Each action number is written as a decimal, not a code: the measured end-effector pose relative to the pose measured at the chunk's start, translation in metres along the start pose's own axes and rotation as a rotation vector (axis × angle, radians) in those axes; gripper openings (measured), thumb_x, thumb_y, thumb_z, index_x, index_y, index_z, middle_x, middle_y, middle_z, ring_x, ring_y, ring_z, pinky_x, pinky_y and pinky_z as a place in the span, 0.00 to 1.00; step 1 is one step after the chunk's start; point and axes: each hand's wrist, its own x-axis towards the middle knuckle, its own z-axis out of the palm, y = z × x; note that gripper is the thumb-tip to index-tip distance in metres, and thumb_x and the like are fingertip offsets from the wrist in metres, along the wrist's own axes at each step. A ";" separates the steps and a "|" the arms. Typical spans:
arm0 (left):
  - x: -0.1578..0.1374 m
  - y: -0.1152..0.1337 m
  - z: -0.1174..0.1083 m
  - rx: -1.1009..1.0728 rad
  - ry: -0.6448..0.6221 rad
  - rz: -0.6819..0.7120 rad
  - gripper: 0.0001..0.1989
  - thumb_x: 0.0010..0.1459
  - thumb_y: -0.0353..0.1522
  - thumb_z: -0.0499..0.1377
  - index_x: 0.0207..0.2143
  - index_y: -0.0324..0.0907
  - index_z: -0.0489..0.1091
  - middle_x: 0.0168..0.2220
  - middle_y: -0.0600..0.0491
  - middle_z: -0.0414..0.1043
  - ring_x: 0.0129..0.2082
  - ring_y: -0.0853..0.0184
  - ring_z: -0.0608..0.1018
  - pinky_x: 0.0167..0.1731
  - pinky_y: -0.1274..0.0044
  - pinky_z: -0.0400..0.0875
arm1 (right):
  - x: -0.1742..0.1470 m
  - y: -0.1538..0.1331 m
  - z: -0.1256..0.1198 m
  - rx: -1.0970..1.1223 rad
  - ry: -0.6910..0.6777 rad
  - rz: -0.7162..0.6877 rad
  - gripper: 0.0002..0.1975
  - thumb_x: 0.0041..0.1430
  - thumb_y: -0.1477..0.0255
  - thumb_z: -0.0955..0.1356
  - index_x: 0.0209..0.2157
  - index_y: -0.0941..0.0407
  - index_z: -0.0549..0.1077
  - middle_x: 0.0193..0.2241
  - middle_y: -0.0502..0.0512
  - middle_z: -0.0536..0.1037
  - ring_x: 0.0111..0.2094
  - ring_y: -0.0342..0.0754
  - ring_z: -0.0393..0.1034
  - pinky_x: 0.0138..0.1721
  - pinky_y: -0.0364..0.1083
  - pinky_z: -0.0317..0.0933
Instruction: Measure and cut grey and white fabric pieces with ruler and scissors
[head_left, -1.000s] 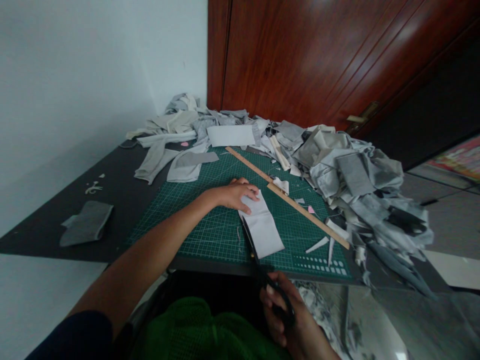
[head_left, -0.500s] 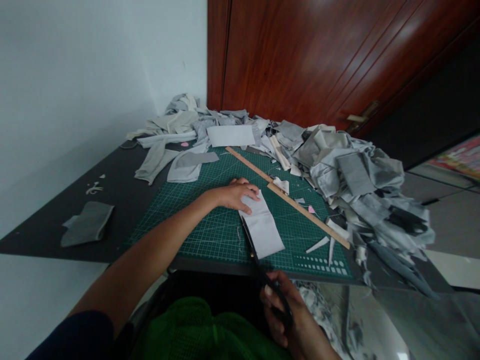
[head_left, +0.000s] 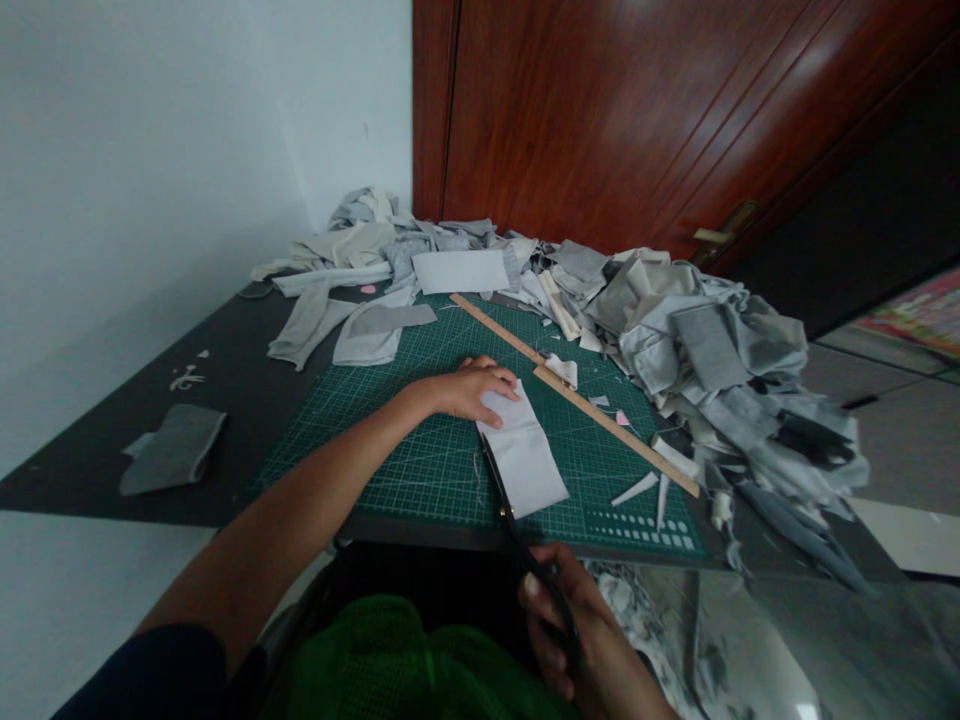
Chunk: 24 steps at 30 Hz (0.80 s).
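Observation:
A white piece of cloth, apparently folded, lies on the green cutting mat. My left hand rests on its upper left corner, fingers spread and pressing down. Below, past the table's front edge, my right hand is wrapped around the handles of black scissors. The blades run along the cloth's left edge, pointing away from me toward my left thumb. Whether the lower blade is under the cloth is hard to make out.
Two wooden rulers lie diagonally right of the cloth. Heaped grey and white fabric scraps line the back and right side. Folded grey cloth sits at far left. Thin white strips lie near the mat's right corner.
Very little differs. The scissors and my right hand have shifted only slightly; my left hand and the cloth stay in place.

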 end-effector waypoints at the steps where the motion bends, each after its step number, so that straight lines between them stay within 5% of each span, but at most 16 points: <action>1: 0.000 0.000 0.000 0.003 -0.003 -0.001 0.26 0.54 0.48 0.63 0.56 0.58 0.73 0.65 0.57 0.62 0.61 0.52 0.59 0.59 0.63 0.49 | 0.000 0.000 0.000 -0.006 -0.009 -0.002 0.25 0.55 0.51 0.74 0.43 0.51 0.63 0.17 0.36 0.61 0.13 0.34 0.46 0.10 0.32 0.44; 16: 0.000 0.000 0.000 -0.021 0.005 -0.002 0.26 0.53 0.48 0.63 0.55 0.58 0.74 0.65 0.57 0.63 0.61 0.53 0.59 0.59 0.63 0.50 | 0.004 0.009 -0.006 -0.011 0.012 -0.019 0.27 0.53 0.52 0.76 0.44 0.50 0.63 0.22 0.37 0.66 0.12 0.32 0.45 0.09 0.33 0.42; 24: 0.000 -0.005 -0.001 -0.054 0.014 0.024 0.25 0.54 0.45 0.64 0.54 0.54 0.75 0.64 0.55 0.64 0.61 0.52 0.60 0.60 0.65 0.50 | -0.003 -0.010 0.000 0.039 0.034 0.037 0.26 0.52 0.54 0.76 0.42 0.51 0.64 0.21 0.37 0.66 0.12 0.32 0.50 0.10 0.33 0.43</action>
